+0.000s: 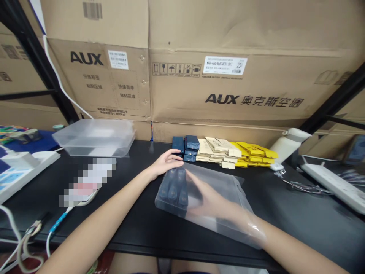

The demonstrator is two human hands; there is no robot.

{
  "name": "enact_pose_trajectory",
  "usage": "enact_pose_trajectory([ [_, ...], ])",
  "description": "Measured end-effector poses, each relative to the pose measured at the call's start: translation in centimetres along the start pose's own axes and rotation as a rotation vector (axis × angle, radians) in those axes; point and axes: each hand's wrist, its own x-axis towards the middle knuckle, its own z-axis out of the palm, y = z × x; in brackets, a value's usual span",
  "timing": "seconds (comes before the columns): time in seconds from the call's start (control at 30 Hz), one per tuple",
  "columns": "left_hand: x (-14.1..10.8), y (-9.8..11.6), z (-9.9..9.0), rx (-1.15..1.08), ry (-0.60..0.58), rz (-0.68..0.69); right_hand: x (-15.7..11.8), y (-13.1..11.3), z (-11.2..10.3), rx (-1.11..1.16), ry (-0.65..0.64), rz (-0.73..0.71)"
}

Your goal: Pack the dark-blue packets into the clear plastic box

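A clear plastic box [222, 228] lies tilted on the black table, its open end toward my right arm. Inside its far left end, several dark blue packets [172, 190] stand side by side. My right hand [207, 196] reaches into the box, its fingers and thumb spread apart beside those packets; some fingertips are blurred by the plastic. My left hand [168, 161] is outside, at the box's far left corner, fingers stretched toward the stacked dark blue packets [191, 142]. Whether its fingertips touch a packet I cannot tell. Beige packets [218, 146] and yellow packets [256, 152] are stacked to the right.
Clear plastic boxes [95, 139] are stacked at the back left. A phone [88, 186] with a cable and a power strip [28, 171] lie at left. A white bottle [289, 146], glasses [308, 187] and another power strip [333, 182] are at right. Large cartons [176, 95] stand behind.
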Motion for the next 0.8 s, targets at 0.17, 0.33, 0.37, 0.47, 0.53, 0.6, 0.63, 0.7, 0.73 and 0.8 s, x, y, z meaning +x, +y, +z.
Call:
enact_pose_trajectory([
  [0.17, 0.9, 0.0, -0.3, -0.05, 0.259, 0.066, -0.4, 0.5, -0.1, -0.003, -0.018, 0.066],
  [0.33, 1.2, -0.3, -1.0, -0.093, 0.217, -0.006, -0.4, 0.3, -0.1, -0.011, -0.015, 0.059],
  [0.37, 1.3, -0.4, -1.0, -0.087, 0.208, -0.018, -0.4, 0.3, -0.1, -0.014, -0.012, 0.057],
  [0.47, 1.4, -0.5, -1.0, -0.081, 0.217, -0.025, -0.4, 0.1, -0.2, -0.018, -0.02, 0.057],
  [0.53, 1.5, -0.6, -1.0, -0.087, 0.218, -0.022, -0.4, 0.1, -0.2, -0.032, -0.033, 0.073],
  [0.6, 1.6, -0.6, -1.1, -0.095, 0.199, -0.016, -0.4, 0.1, -0.3, -0.046, -0.036, 0.096],
  [0.63, 1.6, -0.6, -1.1, -0.099, 0.188, -0.016, -0.4, 0.1, -0.3, -0.048, -0.035, 0.102],
  [0.7, 1.8, -0.5, -1.2, -0.107, 0.165, -0.021, -0.4, 0.2, -0.2, -0.042, -0.027, 0.091],
  [0.73, 1.8, -0.5, -1.1, -0.114, 0.157, -0.024, -0.4, 0.2, -0.2, -0.039, -0.022, 0.08],
  [0.8, 1.9, -0.2, -1.0, -0.132, 0.153, -0.027, -0.4, 0.3, -0.2, -0.038, -0.019, 0.071],
])
